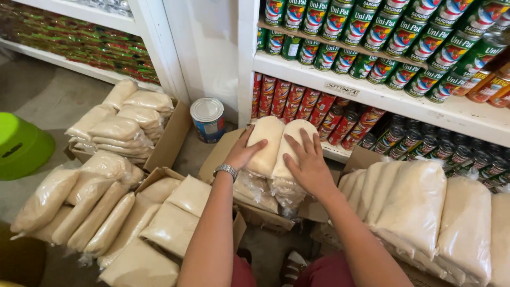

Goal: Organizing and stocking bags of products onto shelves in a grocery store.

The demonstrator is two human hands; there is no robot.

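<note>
Your left hand (241, 154) and right hand (308, 165) lie flat, fingers spread and unclenched, on two upright sugar bags (276, 146) in the open carton (249, 212), long axes pointing away toward the shelf (372, 95)

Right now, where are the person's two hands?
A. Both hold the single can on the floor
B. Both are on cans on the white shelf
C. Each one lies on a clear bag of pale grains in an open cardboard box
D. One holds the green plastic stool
C: the left hand and the right hand each lie flat on a bag of pale grains in the open cardboard box.
</note>
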